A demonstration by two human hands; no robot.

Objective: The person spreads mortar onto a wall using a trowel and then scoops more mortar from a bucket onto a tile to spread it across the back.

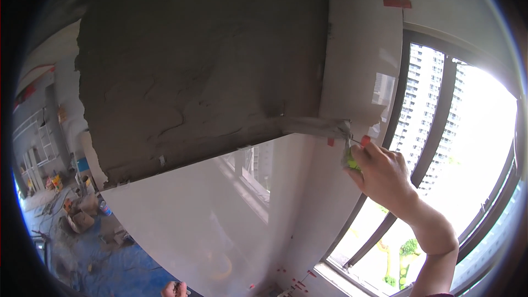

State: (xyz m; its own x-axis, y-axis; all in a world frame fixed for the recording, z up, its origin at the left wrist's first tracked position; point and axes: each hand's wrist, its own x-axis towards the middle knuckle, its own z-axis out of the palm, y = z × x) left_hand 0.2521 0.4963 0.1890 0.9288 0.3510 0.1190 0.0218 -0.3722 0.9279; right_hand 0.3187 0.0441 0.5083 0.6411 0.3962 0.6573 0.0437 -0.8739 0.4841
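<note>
My right hand (382, 173) is closed around the green handle of a plastering trowel (316, 127). The trowel's long, mortar-smeared blade lies along the lower edge of the grey mortar layer (203, 71) near the wall corner. A small red piece (365, 141) shows beside my fingers. Below the mortar, the glossy white tile (203, 203) reflects a window. Low in the view, my left hand (175, 289) shows only its curled fingers; what they hold, if anything, is hidden.
A window (423, 126) with dark frames stands to the right, beside pale tiles bearing red tape (397, 3). Red tile clips (300, 284) stick up near the lower corner. At left, a blue floor sheet (121, 264) carries bags (82, 217) and scattered materials.
</note>
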